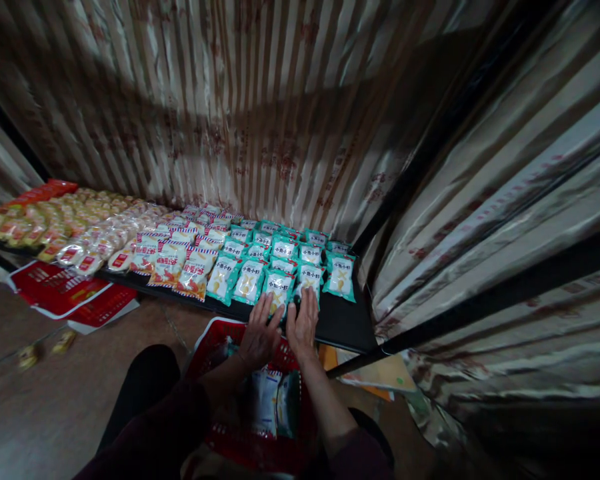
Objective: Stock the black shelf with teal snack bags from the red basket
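Rows of teal-and-white snack packets (251, 279) stand on the right part of a low black shelf (347, 327). My left hand (260, 337) reaches to the front row, its fingers stretched out over the lower part of one teal snack packet (279, 285). Beside it, my right hand (303, 327) lays its extended fingers against the neighbouring packet (310, 273). Both hands touch the packets from the front without wrapping round them. Below my forearms is a red plastic basket (200, 350) holding several more packets (267, 400), partly hidden by my arms.
Orange-and-white snack bags (194, 272), clear-wrapped round snacks (87, 257) and yellow-wrapped pieces (30, 227) fill the shelf leftward. Black frame poles (430, 323) cross at right. Striped curtains (280, 100) hang behind. A red bag (65, 293) and two small yellow packets (64, 341) lie lower left.
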`<state>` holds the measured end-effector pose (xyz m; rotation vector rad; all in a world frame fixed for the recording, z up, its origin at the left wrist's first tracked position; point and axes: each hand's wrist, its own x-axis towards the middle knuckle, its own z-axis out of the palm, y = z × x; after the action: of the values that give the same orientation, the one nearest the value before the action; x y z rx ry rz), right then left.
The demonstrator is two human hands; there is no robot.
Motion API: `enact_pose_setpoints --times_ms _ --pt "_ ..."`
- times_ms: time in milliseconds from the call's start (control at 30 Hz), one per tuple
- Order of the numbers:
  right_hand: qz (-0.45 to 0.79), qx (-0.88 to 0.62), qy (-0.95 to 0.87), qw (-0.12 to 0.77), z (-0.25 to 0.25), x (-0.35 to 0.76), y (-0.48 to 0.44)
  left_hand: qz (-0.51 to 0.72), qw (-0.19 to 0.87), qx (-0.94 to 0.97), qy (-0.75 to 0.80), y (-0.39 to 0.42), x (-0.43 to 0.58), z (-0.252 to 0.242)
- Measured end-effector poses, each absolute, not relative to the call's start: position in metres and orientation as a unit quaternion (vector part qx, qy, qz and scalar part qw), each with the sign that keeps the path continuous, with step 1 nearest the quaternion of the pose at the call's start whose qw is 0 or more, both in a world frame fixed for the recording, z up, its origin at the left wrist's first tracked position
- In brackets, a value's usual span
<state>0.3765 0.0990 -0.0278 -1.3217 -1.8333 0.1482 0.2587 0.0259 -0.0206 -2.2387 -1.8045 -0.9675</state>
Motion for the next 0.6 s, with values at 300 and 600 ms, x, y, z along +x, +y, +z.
enact_pose_setpoints --times_ms 300,600 --pt "0.051 -0.529 -0.75 0.393 -0.032 0.385 0.091 -0.334 0.079 -0.706 -0.619 0.032 0.27 -0.031" --pt "0.031 -0.556 -0.722 0.411 -0.021 0.393 0.11 -0.341 0.097 -0.7 -0.62 0.037 0.272 -0.035"
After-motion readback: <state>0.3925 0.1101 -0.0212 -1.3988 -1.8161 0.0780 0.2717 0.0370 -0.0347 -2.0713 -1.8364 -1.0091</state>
